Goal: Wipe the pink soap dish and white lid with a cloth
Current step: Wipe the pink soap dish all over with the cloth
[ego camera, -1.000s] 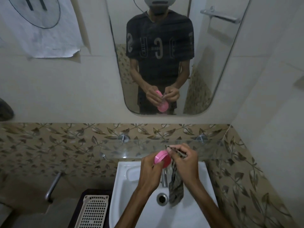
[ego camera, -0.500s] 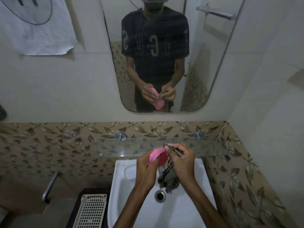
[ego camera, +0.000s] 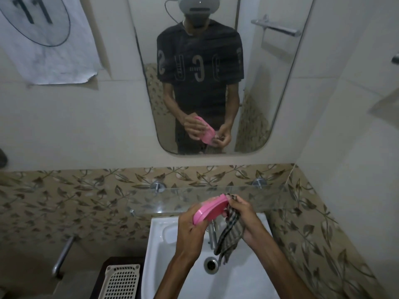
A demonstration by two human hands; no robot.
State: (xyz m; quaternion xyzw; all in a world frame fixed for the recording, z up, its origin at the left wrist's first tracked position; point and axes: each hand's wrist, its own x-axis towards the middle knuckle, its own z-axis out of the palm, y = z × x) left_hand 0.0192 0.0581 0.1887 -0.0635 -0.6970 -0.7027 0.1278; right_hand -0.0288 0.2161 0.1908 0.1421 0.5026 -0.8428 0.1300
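Here the pink soap dish (ego camera: 210, 209) is gripped at its lower end by the left hand (ego camera: 192, 229) above the sink (ego camera: 155, 255), with its long axis tilted up toward the right. The checked cloth (ego camera: 230, 231) is pinched in the right hand (ego camera: 244, 219), just beside the dish's upper end, so the wipe is judged to be made from that side. The white lid cannot be made out.

The soap dish (ego camera: 210, 209) is bright pink, and the cloth (ego camera: 230, 231) beside it is checked in dark grey and off-white. The basin (ego camera: 164, 251) is glossy white with a chrome drain (ego camera: 211, 265), the basket (ego camera: 119, 281) a cream lattice. The tile band (ego camera: 75, 197) is tan with brown leaf-and-vine print — the wall (ego camera: 64, 126) above is plain cream — and the mirrored shirt (ego camera: 199, 67) is black with pale grey letters.
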